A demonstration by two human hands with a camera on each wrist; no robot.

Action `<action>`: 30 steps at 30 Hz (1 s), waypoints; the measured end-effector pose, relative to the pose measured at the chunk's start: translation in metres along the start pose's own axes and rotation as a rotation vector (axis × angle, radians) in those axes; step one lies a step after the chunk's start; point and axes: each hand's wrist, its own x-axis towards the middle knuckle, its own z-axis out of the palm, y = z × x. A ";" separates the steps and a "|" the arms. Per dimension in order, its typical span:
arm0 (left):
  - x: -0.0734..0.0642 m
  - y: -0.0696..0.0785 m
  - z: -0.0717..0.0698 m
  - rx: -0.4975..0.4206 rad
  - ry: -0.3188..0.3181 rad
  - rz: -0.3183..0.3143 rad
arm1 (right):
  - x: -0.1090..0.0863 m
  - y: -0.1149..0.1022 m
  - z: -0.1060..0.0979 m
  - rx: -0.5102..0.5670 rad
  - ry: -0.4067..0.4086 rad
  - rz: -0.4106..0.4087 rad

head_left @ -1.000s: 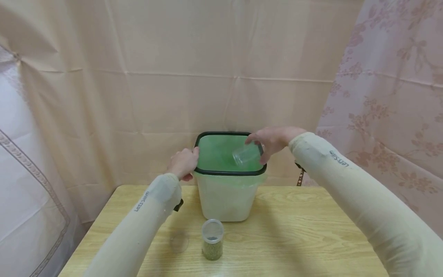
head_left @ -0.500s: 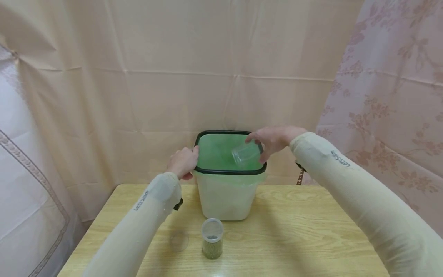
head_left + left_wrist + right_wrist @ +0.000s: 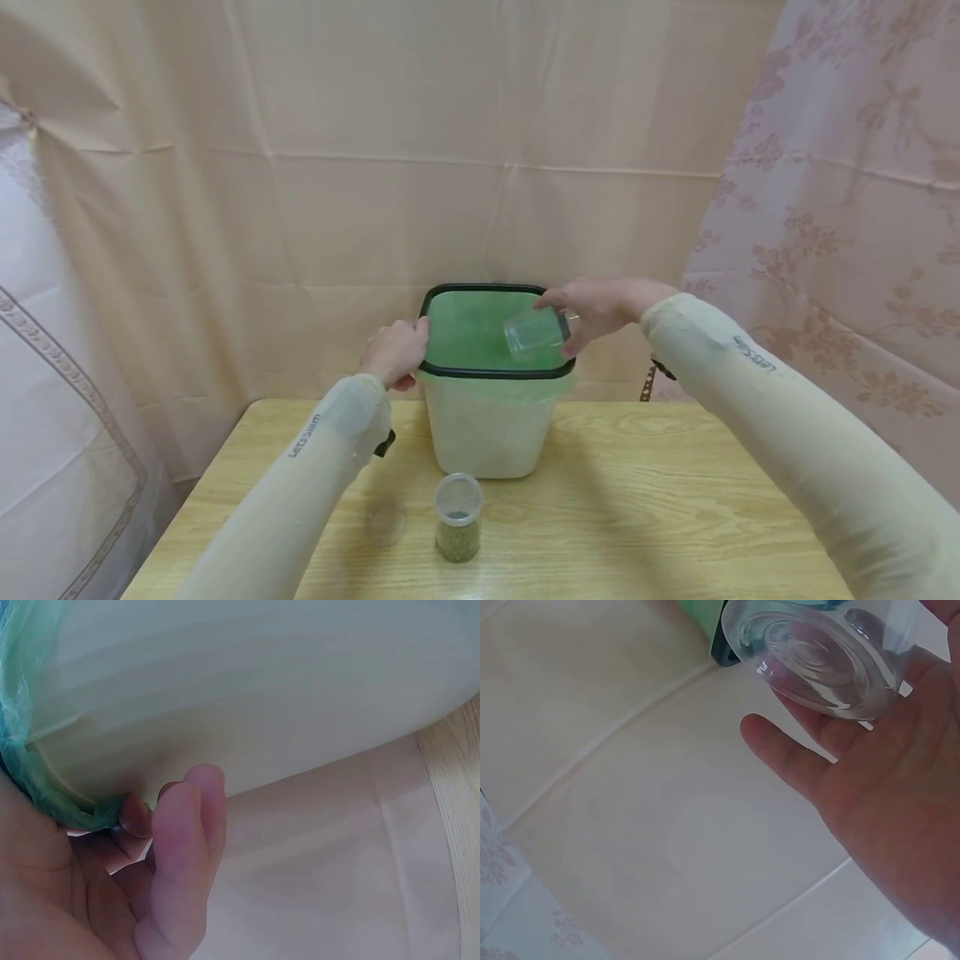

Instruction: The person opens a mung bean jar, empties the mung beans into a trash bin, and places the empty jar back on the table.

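Note:
A white trash bin [image 3: 487,429] with a black rim and a green bag liner [image 3: 468,321] stands on the table. My left hand [image 3: 393,352] grips its left rim; in the left wrist view the fingers [image 3: 180,855] curl under the folded liner edge. In my right hand [image 3: 596,308] is a clear plastic jar [image 3: 532,333], tilted with its mouth toward the bin's inside. The right wrist view shows the jar's round base [image 3: 817,660] near the palm; I see no contents in it. The bottom of the bin is hidden from the head view.
Nearer me on the wooden table [image 3: 637,500] stands a second clear jar [image 3: 458,521], partly filled with green dried bits. A thin clear round lid [image 3: 386,523] lies flat to its left. A beige curtain [image 3: 337,208] hangs close behind the bin.
My right wrist and forearm have shifted slightly to the right, while the jar stays tilted over the bin. The left hand keeps its grip on the rim.

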 end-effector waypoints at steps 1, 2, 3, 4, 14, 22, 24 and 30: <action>0.000 0.000 0.000 0.001 0.000 0.000 | -0.002 0.001 0.000 0.011 0.001 0.001; -0.001 0.000 0.000 0.002 0.000 0.001 | -0.003 0.001 0.001 0.022 0.004 0.004; -0.002 0.000 0.000 0.002 0.000 0.002 | -0.005 0.002 0.001 0.032 0.009 0.004; -0.002 0.000 0.000 0.002 0.000 0.004 | -0.006 0.003 0.002 0.045 0.014 0.005; -0.007 0.003 0.000 0.018 0.019 -0.002 | -0.019 0.014 0.015 0.120 0.106 -0.026; -0.006 0.002 0.001 0.006 0.025 0.006 | -0.024 0.022 0.023 0.170 0.162 -0.042; -0.006 0.002 0.001 0.006 0.026 0.005 | -0.025 0.024 0.025 0.187 0.181 -0.046; -0.005 0.003 0.001 0.008 0.025 -0.004 | -0.028 0.034 0.035 0.222 0.262 -0.076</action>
